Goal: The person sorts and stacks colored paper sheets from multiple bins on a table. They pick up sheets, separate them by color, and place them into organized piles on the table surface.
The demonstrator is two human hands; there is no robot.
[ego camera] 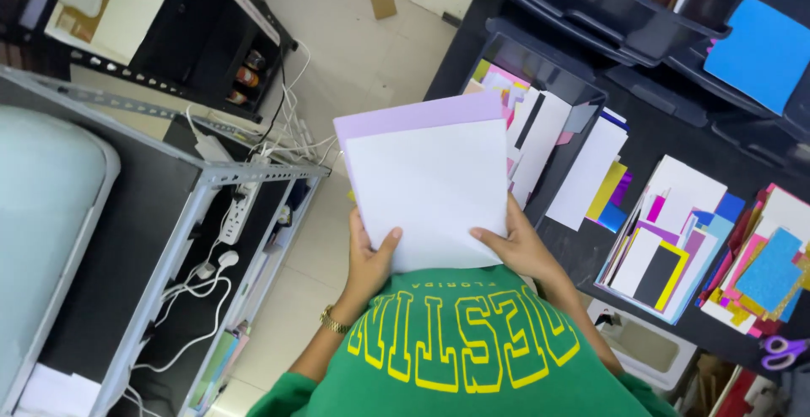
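Both my hands hold up a small stack of paper sheets in front of my green shirt. A white sheet faces me, and a lilac sheet behind it shows along the top and left edges. My left hand, with a gold watch at the wrist, grips the lower left edge, thumb on the white sheet. My right hand grips the lower right edge, thumb across the front.
A black table on the right carries piles of coloured paper, dark trays and purple-handled scissors. On the left stand a metal-framed bench, a white power strip with cables, and a black shelf unit.
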